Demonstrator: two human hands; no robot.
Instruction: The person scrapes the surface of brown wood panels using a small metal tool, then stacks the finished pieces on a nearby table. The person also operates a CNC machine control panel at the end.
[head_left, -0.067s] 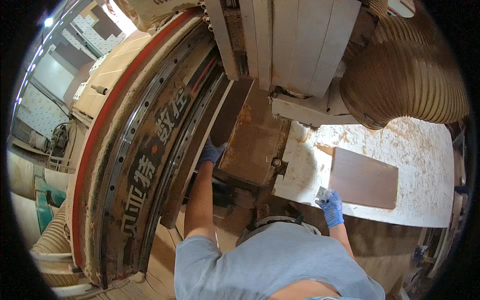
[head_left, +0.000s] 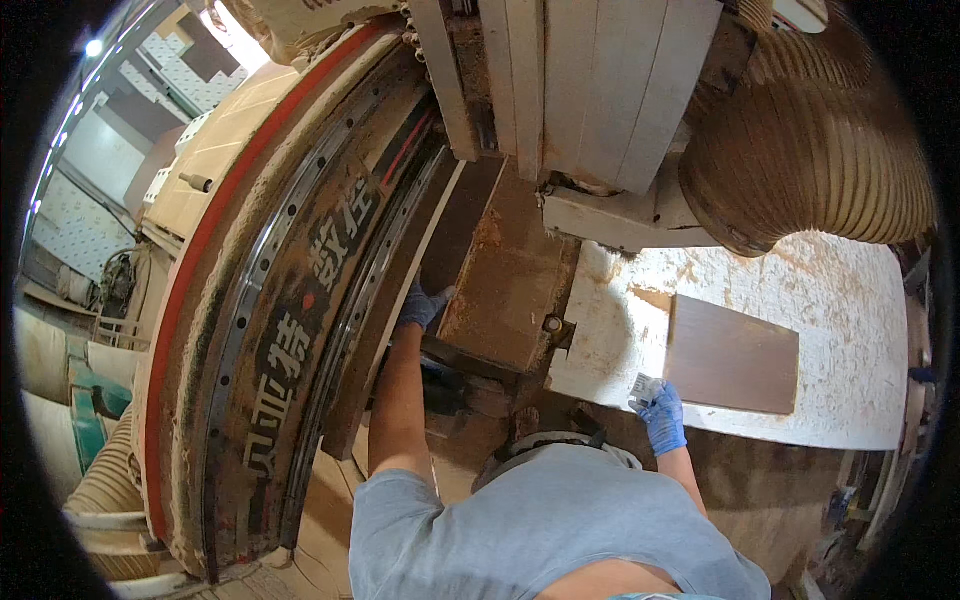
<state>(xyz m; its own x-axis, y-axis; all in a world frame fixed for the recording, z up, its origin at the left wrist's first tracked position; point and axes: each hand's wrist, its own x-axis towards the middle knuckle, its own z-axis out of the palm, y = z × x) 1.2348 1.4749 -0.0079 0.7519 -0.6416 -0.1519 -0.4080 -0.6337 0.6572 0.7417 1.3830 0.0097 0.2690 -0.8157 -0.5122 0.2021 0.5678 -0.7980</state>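
Note:
My left hand (head_left: 425,305), in a blue glove, reaches in beside the long machine beam (head_left: 285,300) on the left. Its thumb is spread from the fingers, and it rests at the near end of a dark board (head_left: 463,215); part of the fingers is hard to make out. Over the front edge of the white bed (head_left: 610,385), my right hand (head_left: 664,418), gloved in blue too, is closed on a small whitish printed label (head_left: 645,389). Just right of that hand, a brown rectangular panel (head_left: 735,355) lies flat on the bed.
Above the bed hangs the machine's white housing (head_left: 615,90), with a thick ribbed hose (head_left: 810,165) to its right. A dusty brown metal base (head_left: 510,285) lies between the beam and the bed. Sawdust covers many surfaces. Another ribbed hose (head_left: 105,470) is at far left.

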